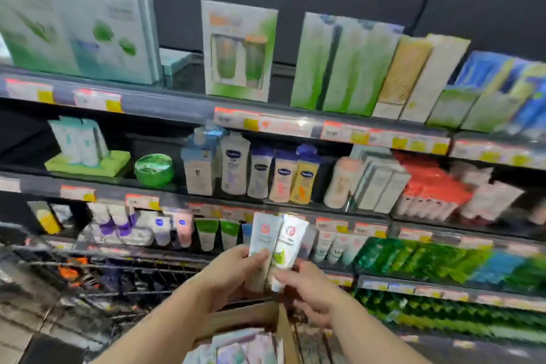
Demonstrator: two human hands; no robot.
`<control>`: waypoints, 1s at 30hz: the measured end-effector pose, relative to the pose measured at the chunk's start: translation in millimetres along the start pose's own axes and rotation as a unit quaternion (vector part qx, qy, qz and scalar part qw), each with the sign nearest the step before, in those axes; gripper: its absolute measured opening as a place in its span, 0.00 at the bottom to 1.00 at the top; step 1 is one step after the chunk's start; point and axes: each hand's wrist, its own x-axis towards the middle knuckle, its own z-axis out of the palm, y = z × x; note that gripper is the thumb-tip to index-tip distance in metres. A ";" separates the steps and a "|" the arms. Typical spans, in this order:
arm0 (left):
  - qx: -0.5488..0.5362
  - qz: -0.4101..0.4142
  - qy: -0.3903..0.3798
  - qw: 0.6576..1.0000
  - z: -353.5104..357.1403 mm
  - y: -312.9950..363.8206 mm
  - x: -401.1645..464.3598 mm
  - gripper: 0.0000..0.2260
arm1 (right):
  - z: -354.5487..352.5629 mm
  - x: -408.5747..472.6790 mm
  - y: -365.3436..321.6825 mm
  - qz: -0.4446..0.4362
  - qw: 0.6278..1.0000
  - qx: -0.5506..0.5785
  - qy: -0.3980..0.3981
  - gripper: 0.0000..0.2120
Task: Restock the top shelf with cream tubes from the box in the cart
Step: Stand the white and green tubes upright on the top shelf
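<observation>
Left hand point(233, 269) grips a white cream tube point(261, 248) round its lower body, and right beside it, touching, the right hand point(307, 289) pinches a second cream tube point(288, 245) near its cap end; both are held upright above the cardboard box point(236, 320) in the wire cart point(118, 272). Tubes look light, soft-walled, slick plastic, so they're likely best held mid-body, not squeezed hard. Top shelf point(177, 103) is well above.

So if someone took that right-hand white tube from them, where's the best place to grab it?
Probably the upper half of the white tube, pinched across its flat faces from above. It stands upright with the top end free, while the right hand grips its lower part and the left hand holds the grey tube alongside.
</observation>
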 end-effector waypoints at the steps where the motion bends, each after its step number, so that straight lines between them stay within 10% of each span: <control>1: -0.004 0.009 -0.011 1.000 14.7 12.7 2.8 0.11 | -14.5 -8.1 -7.7 -0.017 1.000 0.007 0.005 0.07; 20: 0.029 0.128 -0.069 0.989 469.0 123.5 100.6 0.14 | -466.7 -256.4 -42.6 -0.217 0.957 0.070 0.181 0.12; 30: 0.079 0.219 -0.063 0.971 544.8 183.7 161.1 0.10 | -560.8 -259.3 -87.4 -0.282 0.937 0.075 0.191 0.13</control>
